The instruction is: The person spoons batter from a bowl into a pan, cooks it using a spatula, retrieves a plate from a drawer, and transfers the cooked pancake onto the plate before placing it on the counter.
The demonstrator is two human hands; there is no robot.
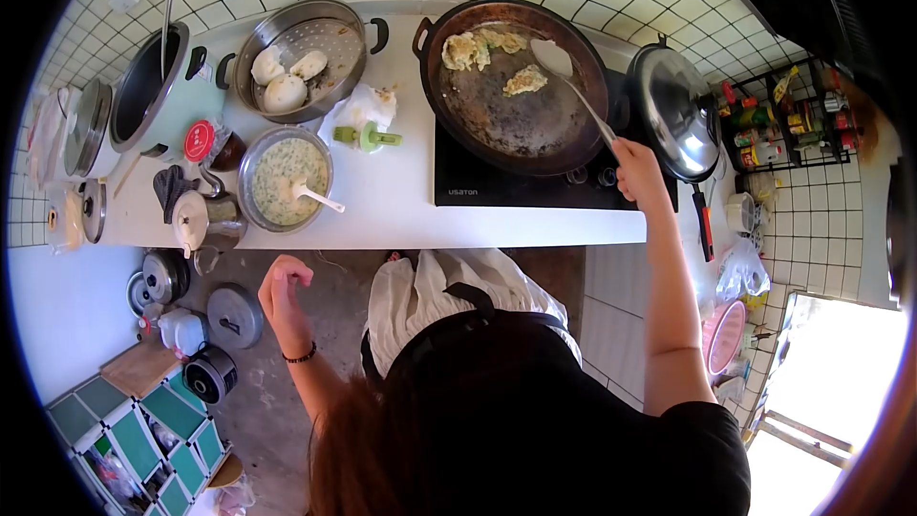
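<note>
My right hand (638,172) is wrapped round the handle of a spatula (587,105). Its pale blade (552,57) rests inside a wide dark frying pan (523,158), close to a small piece of fried batter (525,80). More browned pieces (466,52) lie at the pan's far left. The pan sits on a black cooktop (497,189). My left hand (287,291) hangs in front of the counter edge, fingers curled together with nothing in them. Nearest to it on the counter is a metal bowl (246,186) of pale batter with green bits, a white spoon (315,197) standing in it.
A steamer tray (330,107) holds several white buns. Beside it lies a green-handled brush (368,137). A pale green pot (201,96) and a glass jug (224,220) stand left. Right of the pan are a lidded pan (676,105) and a rack of seasonings (788,119).
</note>
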